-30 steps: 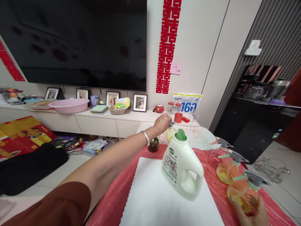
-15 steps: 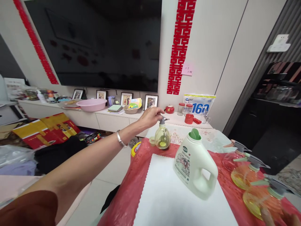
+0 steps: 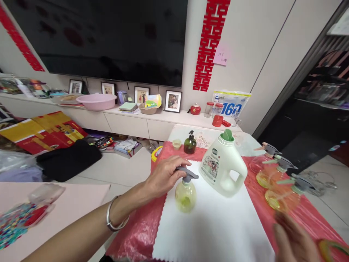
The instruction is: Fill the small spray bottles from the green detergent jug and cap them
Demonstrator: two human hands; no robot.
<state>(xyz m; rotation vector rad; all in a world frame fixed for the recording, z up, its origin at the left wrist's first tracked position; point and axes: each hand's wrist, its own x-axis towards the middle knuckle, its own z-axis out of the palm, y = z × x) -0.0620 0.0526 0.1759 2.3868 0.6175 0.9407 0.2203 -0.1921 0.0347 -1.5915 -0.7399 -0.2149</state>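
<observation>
One spray bottle in your left hand, three more to the right

Your left hand pinches the gray spray head of one yellow-tinted spray bottle between thumb and fingers. That bottle is upright over the white scalloped mat, left of the one pale-green detergent jug; whether its base touches the mat, you cannot tell from here. One green scoop-like piece sits in the jug's open mouth.

Your right hand is blurred at the lower right, thumb and fingers bent, just beside the nearest of three see-through spray bottles; whether it grips anything cannot be told. Those three stand in a row on your red table cover, and one tape roll is partly in view near that hand.

Beyond the mat you have one dark-green pump bottle and one small cup, side by side. On the cabinet by the wall are four framed photos, two red-lidded jars and one pink basin.
</observation>
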